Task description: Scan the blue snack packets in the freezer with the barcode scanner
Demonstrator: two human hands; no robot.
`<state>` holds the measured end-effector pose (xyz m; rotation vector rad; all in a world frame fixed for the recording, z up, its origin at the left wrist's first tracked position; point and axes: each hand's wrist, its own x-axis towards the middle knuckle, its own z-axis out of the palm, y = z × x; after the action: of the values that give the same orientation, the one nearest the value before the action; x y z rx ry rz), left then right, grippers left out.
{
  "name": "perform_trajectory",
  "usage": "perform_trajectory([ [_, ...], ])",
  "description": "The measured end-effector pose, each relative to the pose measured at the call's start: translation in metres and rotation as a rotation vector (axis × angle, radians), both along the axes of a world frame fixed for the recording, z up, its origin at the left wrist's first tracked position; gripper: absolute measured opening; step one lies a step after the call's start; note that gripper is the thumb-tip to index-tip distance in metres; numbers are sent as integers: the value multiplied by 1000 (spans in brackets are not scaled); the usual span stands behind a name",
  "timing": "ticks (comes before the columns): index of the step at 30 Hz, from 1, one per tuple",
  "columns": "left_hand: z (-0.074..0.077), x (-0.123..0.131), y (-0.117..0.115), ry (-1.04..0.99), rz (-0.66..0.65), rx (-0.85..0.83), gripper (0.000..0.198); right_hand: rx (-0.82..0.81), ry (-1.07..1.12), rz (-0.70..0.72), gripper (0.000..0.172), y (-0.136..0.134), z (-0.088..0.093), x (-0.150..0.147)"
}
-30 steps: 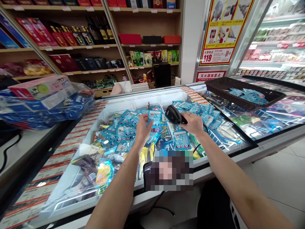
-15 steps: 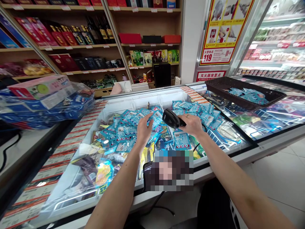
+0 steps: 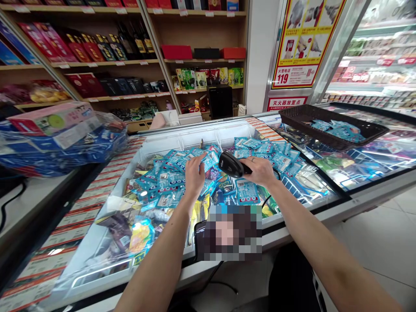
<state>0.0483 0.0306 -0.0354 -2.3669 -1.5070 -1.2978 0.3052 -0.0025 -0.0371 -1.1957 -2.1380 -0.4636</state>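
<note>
My right hand is wrapped round the handle of a black barcode scanner, whose head points left. Just left of the scanner, my left hand pinches a blue packet at its left edge. Many similar blue packets lie spread on the glass top of a freezer, and a further pile lies to the right of the scanner. A single blue packet rests below the scanner.
A phone, partly pixelated, stands at the freezer's front edge. A dark basket with blue packets sits at the right. Plastic-wrapped boxes are at the left. Behind stand shelves of goods. A black cable hangs from the scanner.
The scanner in my right hand has shifted slightly left, nearer the packet at my left hand. My left hand has barely moved.
</note>
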Motion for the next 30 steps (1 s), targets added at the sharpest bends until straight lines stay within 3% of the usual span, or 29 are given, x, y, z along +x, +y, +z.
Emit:
perform_trajectory([
  [30, -4, -2, 5, -27, -4, -87, 35, -1, -32, 7, 31, 1, 0, 0],
])
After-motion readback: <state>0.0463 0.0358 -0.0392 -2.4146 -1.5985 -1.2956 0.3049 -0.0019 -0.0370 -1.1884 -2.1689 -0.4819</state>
